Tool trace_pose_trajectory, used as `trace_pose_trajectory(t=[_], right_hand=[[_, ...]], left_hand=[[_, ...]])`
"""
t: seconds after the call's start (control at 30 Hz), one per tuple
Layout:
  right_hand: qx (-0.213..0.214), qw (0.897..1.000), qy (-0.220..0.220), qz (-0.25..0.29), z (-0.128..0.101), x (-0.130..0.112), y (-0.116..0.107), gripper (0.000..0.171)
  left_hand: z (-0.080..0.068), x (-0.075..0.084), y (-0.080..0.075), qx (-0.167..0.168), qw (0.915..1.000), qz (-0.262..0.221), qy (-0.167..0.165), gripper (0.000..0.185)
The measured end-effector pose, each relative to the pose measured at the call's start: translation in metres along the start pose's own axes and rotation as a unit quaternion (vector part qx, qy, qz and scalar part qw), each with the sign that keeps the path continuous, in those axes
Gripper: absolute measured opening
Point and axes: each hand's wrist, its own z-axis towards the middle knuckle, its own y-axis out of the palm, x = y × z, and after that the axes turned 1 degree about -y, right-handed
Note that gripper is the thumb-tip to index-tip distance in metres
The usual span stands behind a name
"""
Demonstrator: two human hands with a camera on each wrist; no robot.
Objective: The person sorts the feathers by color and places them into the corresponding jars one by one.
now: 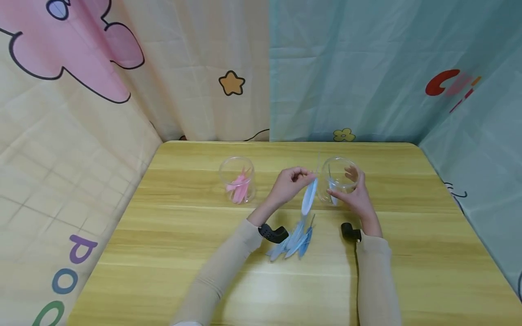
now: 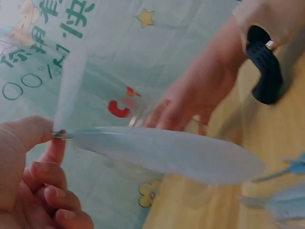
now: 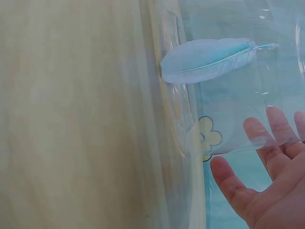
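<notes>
My left hand (image 1: 290, 182) pinches the quill of a pale blue feather (image 1: 309, 197) between thumb and fingers; the feather (image 2: 167, 151) hangs down beside a clear plastic cup (image 1: 339, 179). My right hand (image 1: 354, 194) is curled round that cup and holds it on the table. A blue feather (image 3: 209, 59) lies inside the cup, and my right fingers (image 3: 259, 181) show through its clear wall. A small pile of blue feathers (image 1: 292, 241) lies on the table below my left hand.
A second clear cup (image 1: 237, 179) with pink feathers stands to the left on the wooden table (image 1: 408, 253). Patterned cloth walls enclose the table on the left, back and right. Black wrist camera mounts (image 1: 274, 232) sit on both wrists.
</notes>
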Motion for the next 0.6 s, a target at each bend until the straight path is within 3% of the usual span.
trace_pose_trajectory(t=[0.1,0.23,0.4,0.6], right_hand=[[-0.002,1.0,-0.002,0.003,-0.006,-0.014,0.001,0.095],[-0.004,1.0,-0.003,0.0,-0.007,-0.019,0.0,0.094],[-0.004,1.0,0.001,0.002,-0.005,-0.017,-0.001,0.095],[-0.005,1.0,0.005,0.006,-0.005,-0.017,0.0,0.095]], left_hand=[[-0.016,-0.019,-0.006,-0.062,0.9907,0.1,-0.068,0.021],[-0.033,-0.041,-0.008,-0.098,0.9688,0.196,-0.116,0.019],[-0.043,-0.051,-0.009,-0.108,0.9439,0.28,-0.138,0.019],[-0.045,-0.054,-0.008,-0.104,0.9241,0.339,-0.144,0.021]])
